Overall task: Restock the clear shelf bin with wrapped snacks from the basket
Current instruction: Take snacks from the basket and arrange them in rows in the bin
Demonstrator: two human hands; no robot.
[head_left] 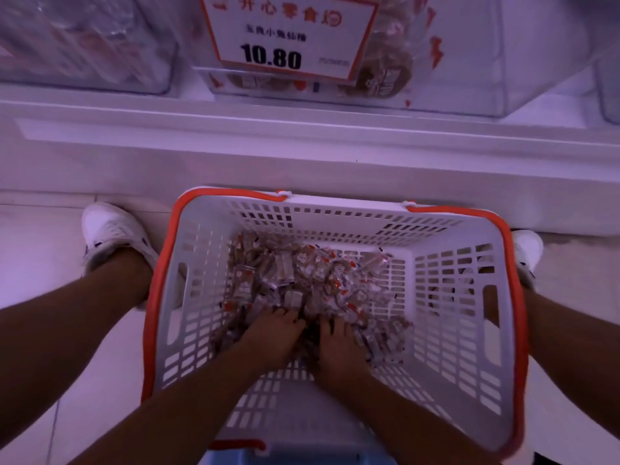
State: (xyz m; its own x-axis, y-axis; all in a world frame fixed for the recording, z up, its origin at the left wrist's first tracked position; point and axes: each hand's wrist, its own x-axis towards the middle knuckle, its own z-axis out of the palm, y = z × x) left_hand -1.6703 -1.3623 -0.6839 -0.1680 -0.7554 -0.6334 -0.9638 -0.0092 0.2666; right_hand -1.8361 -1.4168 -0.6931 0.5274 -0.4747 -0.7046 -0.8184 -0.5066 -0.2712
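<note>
Fingertips of both hands are buried in the heap of small clear-wrapped brown snacks (312, 280), so whether they are curled around packets or merely spread cannot be told; the left hand (273, 333) and right hand (337, 342) lie side by side, nearly touching. The heap sits on the floor of the white slotted plastic basket with an orange rim (161, 297), below the clear plastic shelf bin behind the 10.80 price card (285, 35). The packets point every way, with no shared long axis. A loose, overfull scoop would likely shed slippery packets during the lift to the bin.
</note>
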